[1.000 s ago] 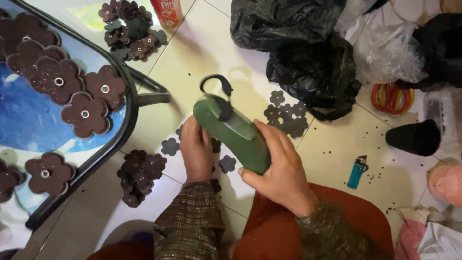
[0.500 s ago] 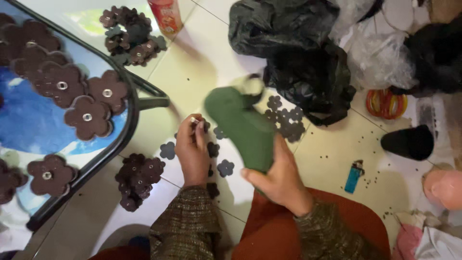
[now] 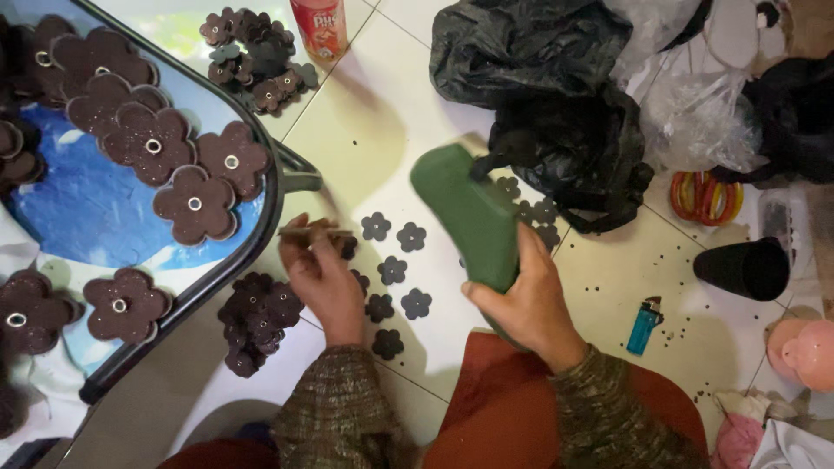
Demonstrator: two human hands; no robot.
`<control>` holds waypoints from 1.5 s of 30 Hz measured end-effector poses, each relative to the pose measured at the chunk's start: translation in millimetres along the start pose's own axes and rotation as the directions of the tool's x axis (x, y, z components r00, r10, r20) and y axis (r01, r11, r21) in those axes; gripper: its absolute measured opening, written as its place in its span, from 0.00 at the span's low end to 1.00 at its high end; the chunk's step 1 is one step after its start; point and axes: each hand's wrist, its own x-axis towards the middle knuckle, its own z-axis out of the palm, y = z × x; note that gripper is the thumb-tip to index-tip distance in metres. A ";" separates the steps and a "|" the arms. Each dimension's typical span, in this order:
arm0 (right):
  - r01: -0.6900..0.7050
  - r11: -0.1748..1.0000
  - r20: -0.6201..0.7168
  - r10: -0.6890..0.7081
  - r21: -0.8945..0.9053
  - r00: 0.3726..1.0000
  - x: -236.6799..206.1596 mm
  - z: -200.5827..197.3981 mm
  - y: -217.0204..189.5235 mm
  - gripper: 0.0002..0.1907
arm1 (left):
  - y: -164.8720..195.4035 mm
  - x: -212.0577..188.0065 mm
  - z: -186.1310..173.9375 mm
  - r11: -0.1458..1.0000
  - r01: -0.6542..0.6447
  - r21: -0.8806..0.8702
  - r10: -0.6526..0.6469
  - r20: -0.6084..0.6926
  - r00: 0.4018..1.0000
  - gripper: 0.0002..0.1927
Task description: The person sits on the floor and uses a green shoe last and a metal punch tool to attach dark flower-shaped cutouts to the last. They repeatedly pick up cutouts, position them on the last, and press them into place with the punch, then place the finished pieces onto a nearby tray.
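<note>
My right hand (image 3: pixel 526 293) grips a dark green tool (image 3: pixel 465 213) with a rounded body, tilted up and away over the tiled floor. My left hand (image 3: pixel 323 274) pinches a thin brown flower-shaped cutout (image 3: pixel 314 231) between its fingertips, just right of the tray's edge. Several small dark flower cutouts (image 3: pixel 395 269) lie loose on the white tile between my two hands. A heap of the same cutouts (image 3: pixel 256 317) sits by my left wrist.
A blue tray (image 3: pixel 113 213) with a dark rim holds large brown flower pieces with metal eyelets. Another pile of cutouts (image 3: pixel 256 56) and a red can (image 3: pixel 320 26) lie farther off. Black plastic bags (image 3: pixel 547 104), a blue lighter (image 3: pixel 644 325), a black cup (image 3: pixel 745 267) and coloured rings (image 3: pixel 705 196) are at right.
The green tool has lifted off the floor and swung to the right. My left hand has moved left and picked up a flower cutout, uncovering loose cutouts on the tile.
</note>
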 end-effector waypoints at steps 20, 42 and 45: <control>0.164 0.958 -0.036 -0.177 -0.235 0.983 -21.6 9.6 -6.4 0.50 | 13.4 -18.1 -38.2 0.995 -0.021 0.097 0.024 -0.032 0.999 0.11; -0.151 0.983 0.070 0.159 -0.105 0.985 -23.8 4.4 23.2 0.46 | -10.9 -9.4 -34.8 1.000 -0.013 -0.004 0.013 0.038 0.999 0.09; -0.167 0.981 0.073 0.174 -0.099 0.982 -20.6 4.8 23.0 0.50 | -14.2 -6.4 -29.8 0.996 -0.013 -0.083 0.021 0.095 0.995 0.09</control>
